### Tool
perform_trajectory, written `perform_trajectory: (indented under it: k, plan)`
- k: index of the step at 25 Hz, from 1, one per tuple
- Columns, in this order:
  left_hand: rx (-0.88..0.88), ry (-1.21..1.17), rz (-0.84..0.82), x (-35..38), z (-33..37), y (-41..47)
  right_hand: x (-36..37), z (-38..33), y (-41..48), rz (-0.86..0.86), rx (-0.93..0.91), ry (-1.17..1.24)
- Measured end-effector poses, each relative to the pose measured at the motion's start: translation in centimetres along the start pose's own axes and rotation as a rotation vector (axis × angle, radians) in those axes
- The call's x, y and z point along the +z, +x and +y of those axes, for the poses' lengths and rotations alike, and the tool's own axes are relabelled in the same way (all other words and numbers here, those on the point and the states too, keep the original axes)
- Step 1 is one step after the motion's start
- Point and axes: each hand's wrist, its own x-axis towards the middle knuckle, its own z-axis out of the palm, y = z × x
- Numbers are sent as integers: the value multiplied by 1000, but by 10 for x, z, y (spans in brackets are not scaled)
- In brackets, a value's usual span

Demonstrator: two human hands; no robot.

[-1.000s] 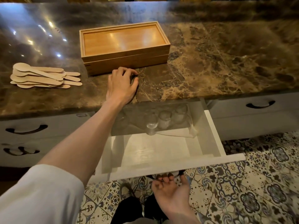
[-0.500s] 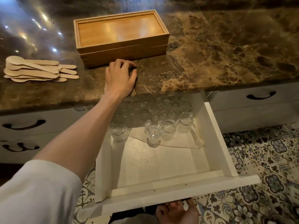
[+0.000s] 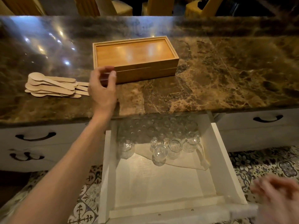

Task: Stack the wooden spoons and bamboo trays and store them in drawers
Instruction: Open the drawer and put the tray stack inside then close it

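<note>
Two bamboo trays (image 3: 135,62) sit stacked on the marble counter (image 3: 226,75), near its middle. A pile of several wooden spoons (image 3: 51,85) lies to their left, handles pointing right. My left hand (image 3: 102,88) hovers above the counter between the spoons and the trays' near left corner, fingers curled and apart, holding nothing. A white drawer (image 3: 224,159) stands pulled out below the counter. My right hand (image 3: 278,196) is blurred at the drawer's front right corner, off the front panel, fingers spread.
Several small clear glass jars (image 3: 174,147) stand on a cloth (image 3: 182,160) at the back of the open drawer; its front half is bare. Closed drawers with dark handles (image 3: 35,136) flank it. Patterned tile floor lies below, chairs beyond the counter.
The drawer has come out further. My left hand lifted off the counter edge toward the trays' left corner. My right hand left the drawer's underside and moved to the right.
</note>
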Motion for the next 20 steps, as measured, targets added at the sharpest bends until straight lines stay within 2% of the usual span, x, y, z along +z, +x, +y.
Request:
perform_trajectory:
  k: [1, 2, 3, 6, 9, 15, 18, 20]
  plan:
    - [-89, -64, 103, -10, 4, 13, 38, -21, 18, -2, -21, -109]
    - [-160, -95, 165, -22, 8, 30, 54, -33, 22, -74, -114, -320]
    - [-278, -118, 163, -33, 11, 50, 69, -44, 29, -169, -79, -330]
    - [-682, -146, -75, -46, 6, 97, 156, -67, 102, -380, 137, -279]
    - [-892, -72, -294, -48, -7, 115, 218, -68, 158, -455, 249, -390]
    - [-965, 169, -463, -35, -25, 143, 271, -44, 220, -494, 314, -637]
    - [-965, 289, -559, -24, -27, 148, 290, -37, 222, -515, 281, -659]
    - [-928, 325, -548, -17, -29, 147, 302, -34, 220, -500, 240, -701]
